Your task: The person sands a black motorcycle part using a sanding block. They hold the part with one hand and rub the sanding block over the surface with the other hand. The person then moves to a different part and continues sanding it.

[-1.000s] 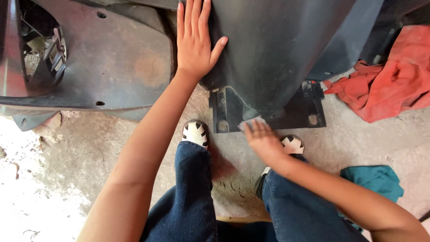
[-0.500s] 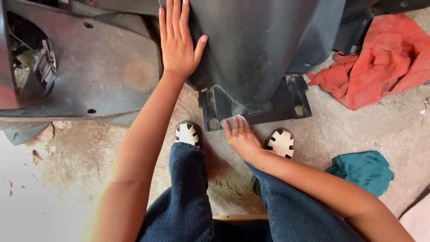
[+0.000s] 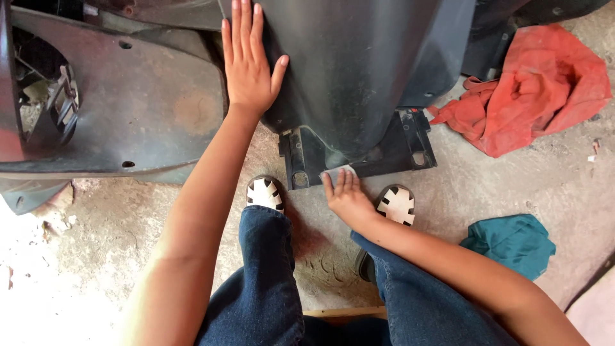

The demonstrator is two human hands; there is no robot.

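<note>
Since the earlier pictures the right hand (image 3: 346,198) has slid left and nearer along the bottom edge of the dark plastic panel (image 3: 365,70), and the view has drifted so that the red cloth (image 3: 538,90) sits higher and further right; the left hand (image 3: 246,64) has stayed flat on the panel.

The panel is a large, smooth, curved shell of dark grey plastic, dusty and faintly scuffed, standing in the middle far part of the scene. Its lower end flares into a flat black bracket (image 3: 403,144) with slots and round holes, resting on the floor. The right hand lies palm down with fingers straight and together, pressing a small pale grey sheet (image 3: 337,173), apparently abrasive paper, against that lower edge. The left hand is open, fingers spread and pointing far, thumb out to the right, with the arm stretched straight from the near left.

To the left lies a second panel (image 3: 128,109), matte, grimy and rust-stained, with small holes and a large opening. Below the hands are blue denim legs and white strapped sandals (image 3: 264,192). The concrete floor (image 3: 192,211) is rough and stained. The red cloth lies crumpled at far right, and a teal cloth (image 3: 512,243) is bunched at near right.
</note>
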